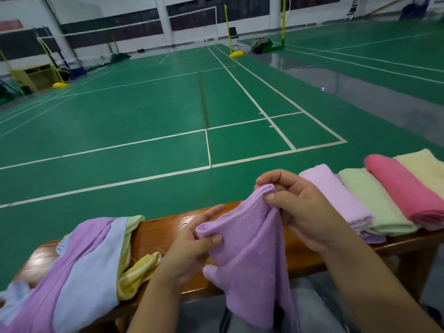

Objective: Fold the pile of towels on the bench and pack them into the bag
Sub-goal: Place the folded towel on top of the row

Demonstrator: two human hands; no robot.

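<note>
a person sits at a glossy wooden bench (165,227) at the edge of a green badminton court (144,121), both hands raised over it with one purple towel (249,255) between them. the left hand (189,246) pinches a rolled corner of that towel between thumb and fingers, closed on the cloth. the right hand (300,210) grips another corner higher up, fingers curled tight around the bunched edge. the rest of the towel hangs down in front of the bench, over the person's lap.

to the right on the bench i count four folded towels lying side by side, each touching the next: a lilac one (336,195), a pale green one (377,203), a pink one (403,191) and a cream one (425,169) at the far end.

to the left lies a loose unfolded pile (79,267) draped over the bench's near edge; three colours show in it, purple, light blue and yellow, but how many separate towels that makes i cannot tell.

no bag shows from here.
</note>
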